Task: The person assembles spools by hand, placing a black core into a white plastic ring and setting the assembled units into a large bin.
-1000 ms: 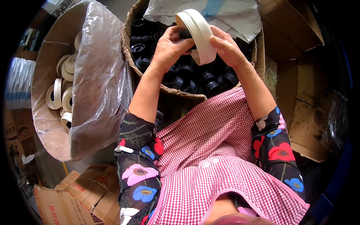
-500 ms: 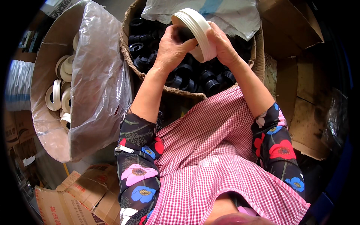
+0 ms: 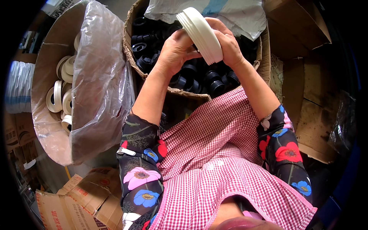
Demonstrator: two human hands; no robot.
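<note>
A white threaded plastic ring (image 3: 202,35) is held up and tilted on edge above a carton of black parts. My right hand (image 3: 227,43) grips its outer right side, fingers bent over the top rim. My left hand (image 3: 178,53) is closed at the ring's left-facing opening. Its thumb lies across the lower edge, while its fingertips are hidden by the ring. A sliver of something dark shows between the left fingers and the ring, too little to name. Below the hands, black threaded plastic fittings (image 3: 217,87) lie heaped in the cardboard carton (image 3: 130,57).
To the left stands a carton (image 3: 51,140) lined with clear plastic (image 3: 103,73), holding several white rings (image 3: 51,100). A white sack (image 3: 245,19) covers the far side of the black parts. Flattened cardboard (image 3: 86,197) lies lower left; an open carton (image 3: 320,99) stands right.
The ring has turned so its outer face shows more and its opening less. My right fingers have shifted up over its rim. My left fingers have slipped further behind it.
</note>
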